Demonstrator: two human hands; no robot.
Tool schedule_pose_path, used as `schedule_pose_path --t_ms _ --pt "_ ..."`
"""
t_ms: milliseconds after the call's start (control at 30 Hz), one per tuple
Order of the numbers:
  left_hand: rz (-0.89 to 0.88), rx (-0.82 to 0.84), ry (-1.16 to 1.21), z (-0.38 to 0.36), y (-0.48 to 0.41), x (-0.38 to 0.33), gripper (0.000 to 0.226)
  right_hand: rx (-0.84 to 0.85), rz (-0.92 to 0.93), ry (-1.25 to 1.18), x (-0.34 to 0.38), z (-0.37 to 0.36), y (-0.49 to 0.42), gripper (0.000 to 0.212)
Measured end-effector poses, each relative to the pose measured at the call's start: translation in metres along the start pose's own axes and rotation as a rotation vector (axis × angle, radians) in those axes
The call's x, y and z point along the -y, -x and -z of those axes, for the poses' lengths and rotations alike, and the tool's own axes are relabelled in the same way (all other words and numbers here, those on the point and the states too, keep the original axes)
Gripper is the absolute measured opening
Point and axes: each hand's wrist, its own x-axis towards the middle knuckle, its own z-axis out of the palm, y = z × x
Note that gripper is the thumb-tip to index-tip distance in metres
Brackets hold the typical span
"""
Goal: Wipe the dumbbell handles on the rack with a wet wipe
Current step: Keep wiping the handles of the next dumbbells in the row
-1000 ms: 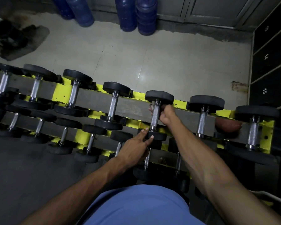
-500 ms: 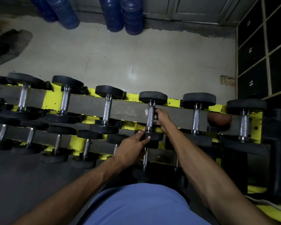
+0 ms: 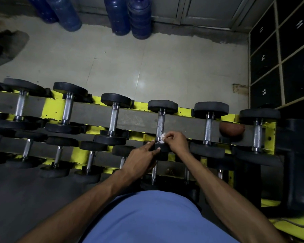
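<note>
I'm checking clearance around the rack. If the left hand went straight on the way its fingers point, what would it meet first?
The near black weight of the dumbbell where the right hand holds the wipe. The fingers of the left hand seem to touch it, though depth is unclear.

Blue water jugs stand by the far wall on a pale tiled floor, with numbered black lockers at right and a brown ball nearby.

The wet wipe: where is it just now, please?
Head view, centre: the right hand pinches the wet wipe against a dumbbell handle, at its near end.
</note>
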Motion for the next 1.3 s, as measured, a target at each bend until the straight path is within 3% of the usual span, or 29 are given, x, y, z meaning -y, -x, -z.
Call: schedule_pose_path --t_ms 267,367,600,767,900,1033,1100,1233,1300 --pt "-0.027 0.0 0.016 -0.003 0.0 0.005 0.058 -0.361 0.047 -0.105 0.055 0.001 -0.039 0.007" --pt "-0.03 0.008 0.008 -0.004 -0.001 0.006 0.058 -0.37 0.043 -0.055 0.055 -0.001 -0.035 0.01" --pt "-0.031 0.006 0.012 -0.004 -0.002 0.007 0.057 -0.14 0.005 0.131 0.016 -0.014 0.012 0.009" --pt "-0.043 0.004 0.013 0.0 -0.002 0.007 0.057 -0.348 0.037 0.021 0.052 -0.004 -0.027 0.008" --pt "-0.05 -0.001 0.01 -0.001 0.001 0.006 0.057 -0.441 0.283 0.292 0.051 -0.011 -0.022 0.006" --pt "-0.059 -0.011 0.008 0.0 0.0 0.008 0.056 -0.244 0.779 0.636 0.022 -0.003 -0.012 0.009" --pt "-0.067 -0.009 0.006 -0.001 0.001 0.008 0.057 -0.145 0.933 0.772 0.027 0.009 -0.024 0.017" --pt "-0.088 0.006 0.002 0.0 0.002 0.011 0.059 -0.117 0.897 0.911 0.05 0.022 -0.045 0.029" --pt "-0.098 0.005 0.003 0.001 0.002 0.013 0.059 0.048 0.826 1.052 0.061 0.016 -0.042 0.026"
